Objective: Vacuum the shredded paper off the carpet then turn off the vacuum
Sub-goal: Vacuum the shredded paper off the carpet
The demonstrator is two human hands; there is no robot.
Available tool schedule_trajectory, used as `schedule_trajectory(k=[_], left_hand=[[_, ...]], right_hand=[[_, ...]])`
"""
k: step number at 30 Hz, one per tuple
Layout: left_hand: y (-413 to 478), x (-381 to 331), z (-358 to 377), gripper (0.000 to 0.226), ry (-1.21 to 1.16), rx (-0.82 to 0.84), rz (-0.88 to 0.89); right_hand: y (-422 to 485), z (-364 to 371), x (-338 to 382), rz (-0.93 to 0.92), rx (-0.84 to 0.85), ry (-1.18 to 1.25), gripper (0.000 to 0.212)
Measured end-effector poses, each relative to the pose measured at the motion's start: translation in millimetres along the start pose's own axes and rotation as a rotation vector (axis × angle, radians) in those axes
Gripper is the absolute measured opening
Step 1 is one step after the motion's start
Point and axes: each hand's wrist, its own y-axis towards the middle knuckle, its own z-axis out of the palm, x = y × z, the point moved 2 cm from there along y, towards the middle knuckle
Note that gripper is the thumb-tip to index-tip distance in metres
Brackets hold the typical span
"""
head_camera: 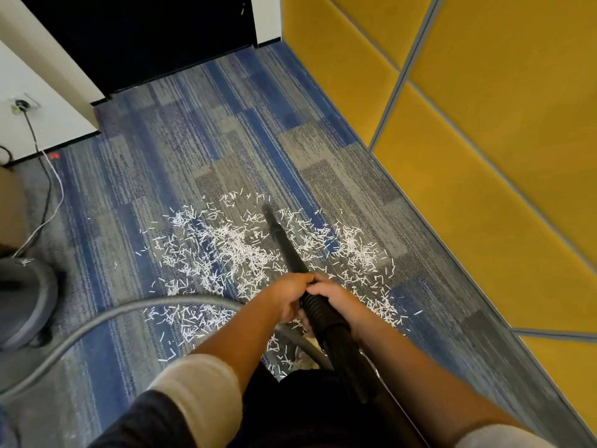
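No readable text, brand, number or sign anywhere in view. The vacuum canister [29, 305], wand [284, 247] and wall socket [21, 105] carry no legible marking at this resolution. A small red spot [53, 155] on the carpet [226, 124] is too blurred to tell whether it's a label.

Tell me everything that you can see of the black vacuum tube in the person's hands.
The black vacuum tube looks like hard plastic, in sections narrowing toward a blurred tip. It slants forward and down over the shredded paper. The left hand and right hand grip its ribbed part. A grey hose curves away leftward.
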Motion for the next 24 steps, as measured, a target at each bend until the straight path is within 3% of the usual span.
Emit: schedule_trajectory(k=[10,24], left_hand=[[-11.8,-5.3,-22.7,0.025,-0.059,-0.042,0.012],[-16.3,-29.3,-39.0,0.022,0.001,0.077,-0.016]], right_hand=[[3.0,22.4,4.5,-0.013,0.056,-0.014,0.028],[17.3,38.8,8.7,-0.011,-0.070,0.025,0.023]])
